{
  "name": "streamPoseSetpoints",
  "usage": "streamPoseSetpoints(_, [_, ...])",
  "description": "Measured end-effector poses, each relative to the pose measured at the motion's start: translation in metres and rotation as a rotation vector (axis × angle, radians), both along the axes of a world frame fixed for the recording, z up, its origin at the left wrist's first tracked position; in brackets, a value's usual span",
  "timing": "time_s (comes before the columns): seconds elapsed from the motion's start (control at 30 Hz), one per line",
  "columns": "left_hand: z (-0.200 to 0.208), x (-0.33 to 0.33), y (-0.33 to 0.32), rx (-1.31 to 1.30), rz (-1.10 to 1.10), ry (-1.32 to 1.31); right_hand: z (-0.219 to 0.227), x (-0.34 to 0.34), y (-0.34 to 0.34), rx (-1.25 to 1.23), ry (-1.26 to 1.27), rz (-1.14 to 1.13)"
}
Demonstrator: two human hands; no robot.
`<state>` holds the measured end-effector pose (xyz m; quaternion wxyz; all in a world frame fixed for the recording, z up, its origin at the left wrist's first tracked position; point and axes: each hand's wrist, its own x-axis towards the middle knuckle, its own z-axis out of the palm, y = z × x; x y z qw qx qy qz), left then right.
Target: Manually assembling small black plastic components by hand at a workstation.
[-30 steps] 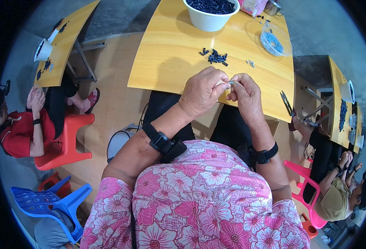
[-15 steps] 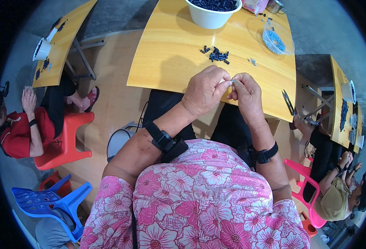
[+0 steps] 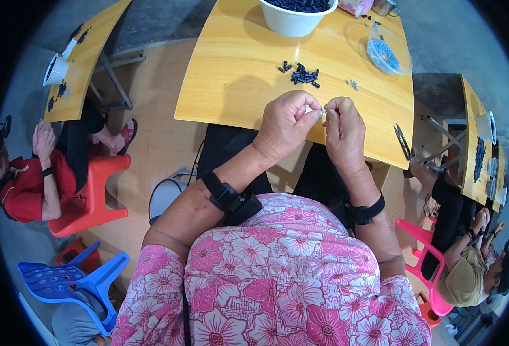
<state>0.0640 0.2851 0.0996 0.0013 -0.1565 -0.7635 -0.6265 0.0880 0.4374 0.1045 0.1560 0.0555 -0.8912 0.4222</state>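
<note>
Over the table's near edge, my left hand (image 3: pixel 283 124) and my right hand (image 3: pixel 344 131) meet fingertip to fingertip, both closed in a pinch. Between them shows a small pale, shiny piece (image 3: pixel 323 112), too tiny to name, and the fingers cover most of it. Just beyond my hands lies a loose pile of short dark cylindrical pieces (image 3: pixel 304 76). To its right is a little cluster of pale blue-grey pieces (image 3: pixel 353 85). A clear plastic bowl (image 3: pixel 404 62) farther right holds many light-blue small pieces.
A white tub (image 3: pixel 292 26) full of dark pieces stands at the far side of the wooden table (image 3: pixel 220 75). Black thread snips (image 3: pixel 402 142) lie by the right edge. A metal cup (image 3: pixel 384 7) is at the back. Other people sit at tables left and right.
My right hand has turned a little, its fingers now curled more downward and drawn together. My left hand keeps its pinch in nearly the same spot.
</note>
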Motion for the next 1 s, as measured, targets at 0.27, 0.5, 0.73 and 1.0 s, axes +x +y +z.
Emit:
streamPoseSetpoints(0.27, [0.002, -0.009, -0.008, -0.23, -0.05, 0.367, 0.007, 0.0, 0.004, -0.636, -0.515, 0.033])
streamPoseSetpoints(0.5, [-0.001, -0.012, -0.01, -0.264, -0.117, 0.377, 0.008, -0.001, 0.014, -1.004, -0.803, 0.102])
streamPoseSetpoints(0.73, [-0.003, -0.011, -0.006, -0.12, -0.086, 0.273, 0.012, -0.003, 0.008, -0.971, -0.736, 0.059])
streamPoseSetpoints(1.0, [-0.014, -0.013, 0.0, 0.013, -0.076, -0.031, -0.004, -0.008, -0.001, -0.179, -0.168, 0.002])
